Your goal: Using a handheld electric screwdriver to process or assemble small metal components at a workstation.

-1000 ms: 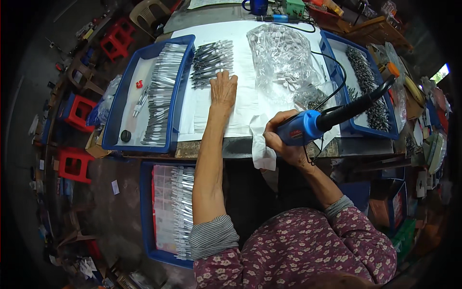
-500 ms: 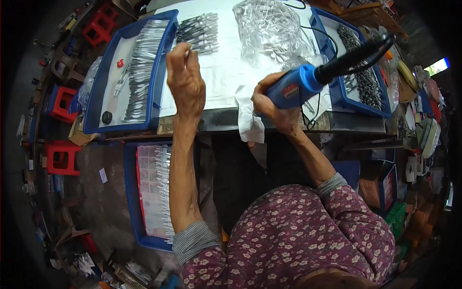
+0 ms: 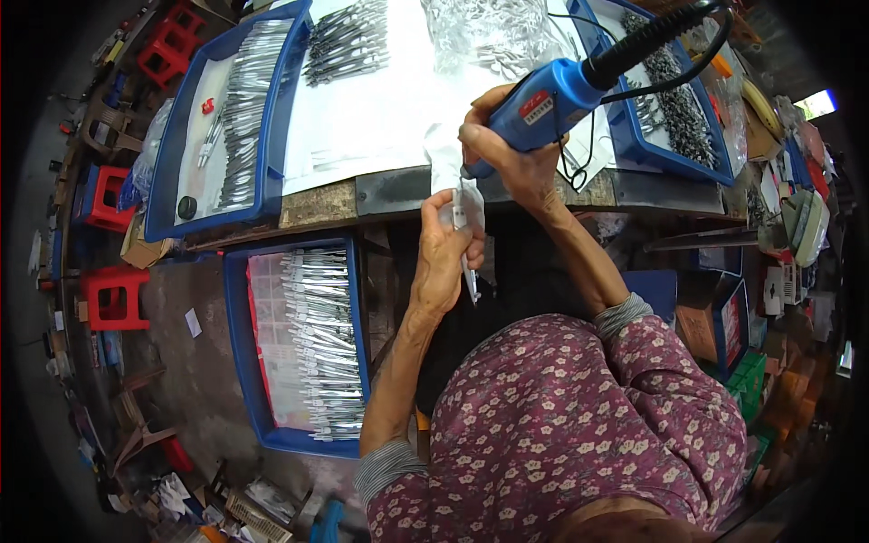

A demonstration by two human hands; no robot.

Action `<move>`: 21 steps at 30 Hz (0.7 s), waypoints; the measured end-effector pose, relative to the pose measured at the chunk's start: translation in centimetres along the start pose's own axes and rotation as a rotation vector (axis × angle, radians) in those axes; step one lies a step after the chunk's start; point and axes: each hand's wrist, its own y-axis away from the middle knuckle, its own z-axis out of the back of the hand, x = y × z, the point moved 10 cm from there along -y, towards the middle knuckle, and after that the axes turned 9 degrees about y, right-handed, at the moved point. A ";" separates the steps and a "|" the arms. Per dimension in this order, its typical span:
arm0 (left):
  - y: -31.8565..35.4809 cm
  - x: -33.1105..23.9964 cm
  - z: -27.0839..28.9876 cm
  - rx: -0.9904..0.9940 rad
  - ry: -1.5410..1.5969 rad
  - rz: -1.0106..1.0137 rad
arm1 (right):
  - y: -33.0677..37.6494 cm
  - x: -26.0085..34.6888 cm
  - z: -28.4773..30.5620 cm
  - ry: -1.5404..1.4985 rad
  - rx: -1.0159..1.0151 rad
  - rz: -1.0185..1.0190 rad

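My left hand (image 3: 440,262) is closed round a slim silver metal part (image 3: 471,283), just off the front edge of the table. The part points down toward my lap, and its exact kind is unclear. Wrapped round a blue electric screwdriver (image 3: 550,101), my right hand (image 3: 518,165) tilts it so that its nose meets the upper end of the part. A black cable runs from the tool's back end. Behind the two hands, a white cloth or paper (image 3: 444,149) hangs over the table edge.
Blue trays of slim metal parts stand at the table's left (image 3: 272,172) and below it (image 3: 355,317). Another blue tray (image 3: 638,149) at right holds small dark pieces. Metal parts (image 3: 348,41) and a clear plastic bag (image 3: 493,36) lie at the back. Red stools (image 3: 116,299) stand left.
My left hand has come down and right from the far parts and now holds a slim metal part. The screwdriver's nose has met it. The view has shifted slightly.
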 end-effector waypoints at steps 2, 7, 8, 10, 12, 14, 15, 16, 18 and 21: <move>-0.4 0.0 -0.4 0.054 0.023 -0.040 | 0.2 0.7 0.1 -0.023 0.006 -0.001; -1.5 -0.2 0.3 -0.010 -0.029 -0.116 | 0.3 2.2 0.2 -0.047 0.047 0.084; -1.5 -0.3 0.2 -0.027 -0.013 -0.102 | 0.3 2.4 0.1 -0.021 0.057 0.098; -1.9 -0.1 0.7 -0.071 -0.011 -0.100 | 0.3 2.5 -0.1 0.028 0.066 0.111; -2.3 -0.1 0.8 -0.060 -0.015 -0.117 | 0.4 2.3 -0.3 0.026 0.066 0.092; -2.4 -0.1 0.6 -0.051 -0.023 -0.133 | 0.4 1.9 -0.2 0.020 0.063 0.070; -2.4 -0.1 0.5 -0.058 -0.036 -0.127 | 0.4 1.9 -0.2 0.027 0.065 0.084; -2.4 0.0 0.5 -0.065 -0.047 -0.122 | 0.5 1.9 -0.3 0.033 0.069 0.098; -2.3 0.0 0.5 -0.045 -0.022 -0.126 | 0.4 2.1 -0.3 0.031 0.066 0.082; -2.4 0.2 0.6 -0.030 0.016 -0.138 | 0.4 2.0 -0.4 0.026 0.064 0.075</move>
